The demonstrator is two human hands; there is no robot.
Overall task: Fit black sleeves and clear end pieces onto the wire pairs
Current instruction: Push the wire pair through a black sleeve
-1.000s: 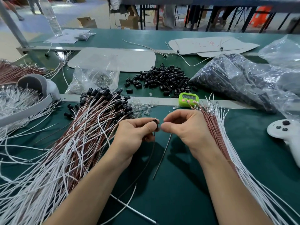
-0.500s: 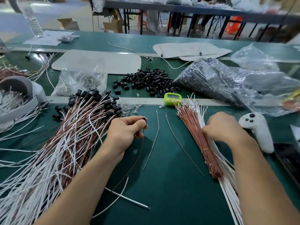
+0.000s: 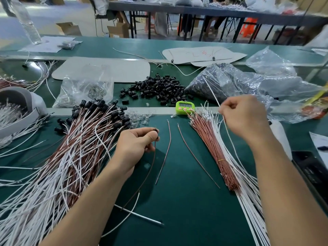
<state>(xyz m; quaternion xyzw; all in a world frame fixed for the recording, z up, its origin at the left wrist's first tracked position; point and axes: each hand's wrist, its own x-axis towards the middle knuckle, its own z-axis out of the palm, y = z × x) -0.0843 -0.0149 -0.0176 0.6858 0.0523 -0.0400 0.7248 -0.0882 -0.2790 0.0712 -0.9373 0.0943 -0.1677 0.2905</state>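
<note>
Green counter in a busy workshop, wires everywhere lol. Just the one head view, so here goes.

The left hand is down near the middle with its fingers curled. Thumb and forefinger pinch the top end of a brown wire, and there's a small dark bit right at the fingertips that looks like a black sleeve. The rest of that wire droops from the hand back toward the person.

The right hand is lifted off the counter, well apart from the left one. Its fingers are closed, pinching a single white wire. That wire pokes up past the hand toward the plastic bag and trails below it over the bundles.

- Directly under the right hand: a banded brown wire bundle, with a white wire bundle just beside it.
- Between the two hands: two loose brown wires lying flat on the counter.
- Left of the left hand: a big finished pile with black caps on the far ends.
- Beyond the left hand: clear end pieces, then the loose black sleeves.
- Between the hands, farther out: a green timer.
</note>
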